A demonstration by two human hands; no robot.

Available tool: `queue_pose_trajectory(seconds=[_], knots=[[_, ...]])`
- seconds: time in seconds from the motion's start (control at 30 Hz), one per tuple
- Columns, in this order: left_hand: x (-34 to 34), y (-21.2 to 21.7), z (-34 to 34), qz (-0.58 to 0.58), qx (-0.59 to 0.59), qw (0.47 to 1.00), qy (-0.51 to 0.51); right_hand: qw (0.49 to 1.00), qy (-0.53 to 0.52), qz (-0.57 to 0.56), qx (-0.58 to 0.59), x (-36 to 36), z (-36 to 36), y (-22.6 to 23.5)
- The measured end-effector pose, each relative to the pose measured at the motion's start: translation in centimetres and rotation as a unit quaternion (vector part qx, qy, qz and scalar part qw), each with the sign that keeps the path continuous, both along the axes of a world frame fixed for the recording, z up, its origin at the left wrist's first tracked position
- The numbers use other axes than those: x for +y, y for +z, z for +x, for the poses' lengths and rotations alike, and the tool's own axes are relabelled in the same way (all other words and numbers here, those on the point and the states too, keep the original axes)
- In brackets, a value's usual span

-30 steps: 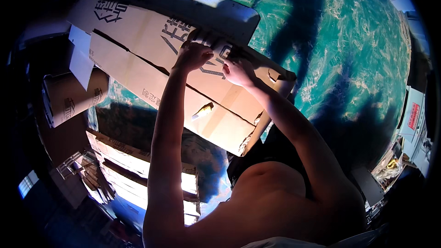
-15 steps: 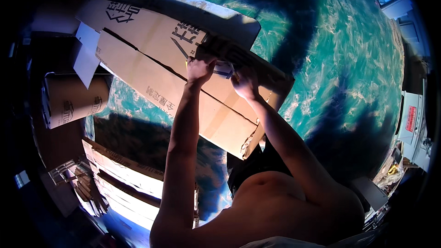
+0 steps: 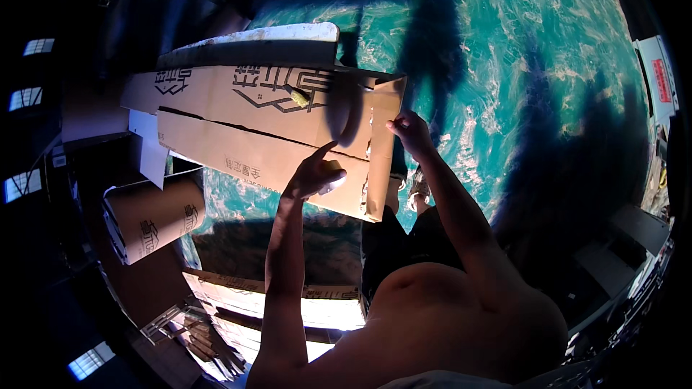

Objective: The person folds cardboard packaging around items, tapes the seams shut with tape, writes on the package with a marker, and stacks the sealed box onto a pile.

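A long brown cardboard box (image 3: 209, 126) lies in front of me, with a dark slit running along its top. Over its near right part is my left hand (image 3: 310, 173), index finger stretched out and the other fingers closed round a small yellowish-white roll, apparently a roll of tape (image 3: 332, 177). My right hand (image 3: 412, 135) is beside the box's right end, its fingers pinched together; whatever they hold is too small to make out. A small yellow tool (image 3: 297, 96), its kind unclear, lies on the box top. The box's right end flap (image 3: 386, 148) has torn edges.
A pale-edged board (image 3: 249, 37) lies behind the box. Another brown carton (image 3: 155, 217) stands at the left, below a white panel (image 3: 149, 145). Stacked cardboard-wrapped panels (image 3: 252, 310) are at the lower left. The floor (image 3: 519, 36) is green and streaked, with dark shadows.
My hands have come apart: the left moved down toward the near edge, the right to the box's end. The yellow tool now shows on the box. The view has shifted.
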State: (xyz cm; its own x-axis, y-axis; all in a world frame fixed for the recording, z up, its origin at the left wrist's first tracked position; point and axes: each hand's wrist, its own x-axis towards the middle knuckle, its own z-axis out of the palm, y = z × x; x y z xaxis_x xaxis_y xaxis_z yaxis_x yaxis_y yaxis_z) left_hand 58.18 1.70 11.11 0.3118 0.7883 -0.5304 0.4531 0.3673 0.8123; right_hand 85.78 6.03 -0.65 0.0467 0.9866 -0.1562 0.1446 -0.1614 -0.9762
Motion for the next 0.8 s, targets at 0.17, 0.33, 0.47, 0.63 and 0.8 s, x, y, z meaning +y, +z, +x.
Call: queue_pose_trajectory(seconds=[0.17, 0.33, 0.47, 0.63, 0.8], knots=[[-0.8, -0.5, 8.0, 0.135, 0.041, 0.982, -0.129, 0.95, -0.232, -0.208, 0.028, -10.8, 11.4, -16.4], [-2.6, 7.2, 10.4, 0.265, 0.17, 0.898, -0.309, 0.858, -0.177, -0.43, 0.218, -16.6, -4.5, -16.2], [3.2, 4.8, -7.4, 0.338, 0.282, 0.86, -0.258, 0.806, -0.154, -0.466, 0.332, -16.6, -7.4, -12.6], [6.7, -9.2, -16.4, 0.533, 0.19, 0.822, -0.063, 0.777, -0.088, -0.558, 0.279, -15.6, -5.5, -5.7], [4.5, -12.1, -20.7, 0.381, 0.232, 0.892, -0.075, 0.852, 0.032, 0.116, -0.509, -14.5, -12.1, 1.5]])
